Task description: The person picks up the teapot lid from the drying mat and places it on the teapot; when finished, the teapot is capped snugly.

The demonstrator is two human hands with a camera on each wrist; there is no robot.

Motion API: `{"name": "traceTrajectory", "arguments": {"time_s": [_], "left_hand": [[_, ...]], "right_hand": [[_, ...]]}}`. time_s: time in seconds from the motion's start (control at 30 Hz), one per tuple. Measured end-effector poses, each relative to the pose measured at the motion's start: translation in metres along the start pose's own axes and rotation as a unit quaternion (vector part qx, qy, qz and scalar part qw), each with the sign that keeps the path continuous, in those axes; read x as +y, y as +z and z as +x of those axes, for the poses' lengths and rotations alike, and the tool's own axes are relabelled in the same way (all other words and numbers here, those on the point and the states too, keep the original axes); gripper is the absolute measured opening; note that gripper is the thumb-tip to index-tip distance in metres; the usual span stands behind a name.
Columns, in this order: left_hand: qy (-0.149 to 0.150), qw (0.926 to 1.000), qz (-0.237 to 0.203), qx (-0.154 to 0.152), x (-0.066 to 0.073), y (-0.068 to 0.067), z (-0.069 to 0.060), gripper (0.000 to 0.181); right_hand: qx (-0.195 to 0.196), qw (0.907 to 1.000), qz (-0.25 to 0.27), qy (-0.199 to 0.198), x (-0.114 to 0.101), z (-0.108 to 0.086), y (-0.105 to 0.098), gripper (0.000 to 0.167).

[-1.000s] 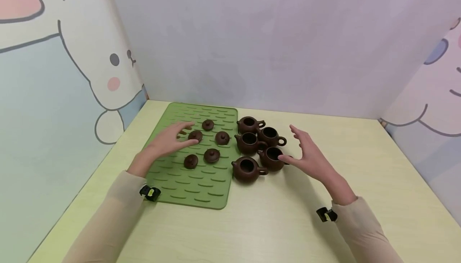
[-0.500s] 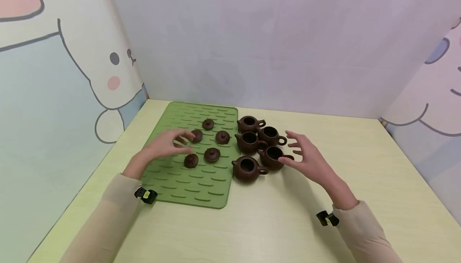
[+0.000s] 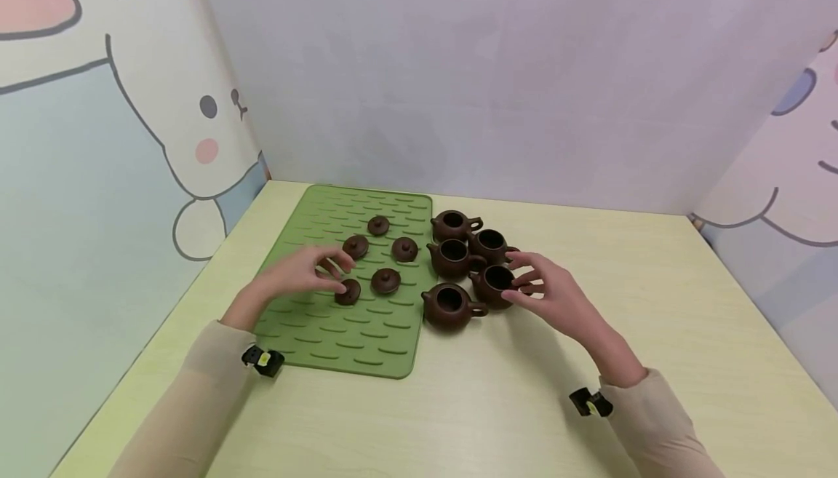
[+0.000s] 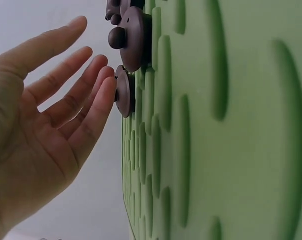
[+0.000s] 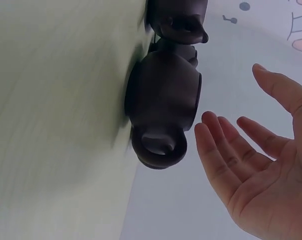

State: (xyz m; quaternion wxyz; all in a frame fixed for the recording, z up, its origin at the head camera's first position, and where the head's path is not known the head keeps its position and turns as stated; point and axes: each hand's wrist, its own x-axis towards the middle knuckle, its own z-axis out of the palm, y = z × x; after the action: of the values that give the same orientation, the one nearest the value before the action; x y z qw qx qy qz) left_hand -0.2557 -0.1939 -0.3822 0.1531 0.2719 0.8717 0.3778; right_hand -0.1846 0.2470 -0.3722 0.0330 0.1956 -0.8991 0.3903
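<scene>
Several small dark brown lids lie spread on a green ridged mat. My left hand (image 3: 306,271) hovers over the mat, fingers relaxed and parted, holding nothing. Its thumb is just above the nearest lid (image 3: 348,292); the left wrist view shows a gap between the palm and a lid (image 4: 135,40). Right of the mat stand several lidless brown teapots in a cluster. My right hand (image 3: 555,297) hangs beside the front right teapot (image 3: 494,287), fingers loosely bent and nothing in them. In the right wrist view that hand is apart from a teapot (image 5: 163,90) and its ring handle.
The green mat (image 3: 373,351) lies on the left half of a pale wooden table (image 3: 497,405). A plain light wall (image 3: 484,85) rises behind. The front left teapot (image 3: 448,308) stands close to the mat's right edge.
My left hand has come down and nearer over the lids, its thumb now by the nearest one. The right hand has lowered slightly, its fingers drawing in toward the front right teapot.
</scene>
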Motion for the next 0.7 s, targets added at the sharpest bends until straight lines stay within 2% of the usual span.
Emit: {"name": "traceTrajectory", "arguments": {"time_s": [0.23, 0.5, 0.7], "left_hand": [[0.008, 0.9999, -0.002, -0.012, -0.007, 0.006, 0.002, 0.035], [0.008, 0.9997, -0.007, -0.02, -0.009, 0.01, 0.004, 0.027], [0.015, 0.9996, -0.006, -0.022, -0.009, 0.011, 0.004, 0.022]], "right_hand": [[0.009, 0.9999, 0.005, -0.002, -0.001, -0.002, 0.008, 0.047], [0.009, 0.9997, 0.023, 0.008, -0.002, -0.002, 0.016, 0.032], [-0.008, 0.9984, 0.049, 0.028, -0.005, -0.003, 0.021, 0.021]]}}
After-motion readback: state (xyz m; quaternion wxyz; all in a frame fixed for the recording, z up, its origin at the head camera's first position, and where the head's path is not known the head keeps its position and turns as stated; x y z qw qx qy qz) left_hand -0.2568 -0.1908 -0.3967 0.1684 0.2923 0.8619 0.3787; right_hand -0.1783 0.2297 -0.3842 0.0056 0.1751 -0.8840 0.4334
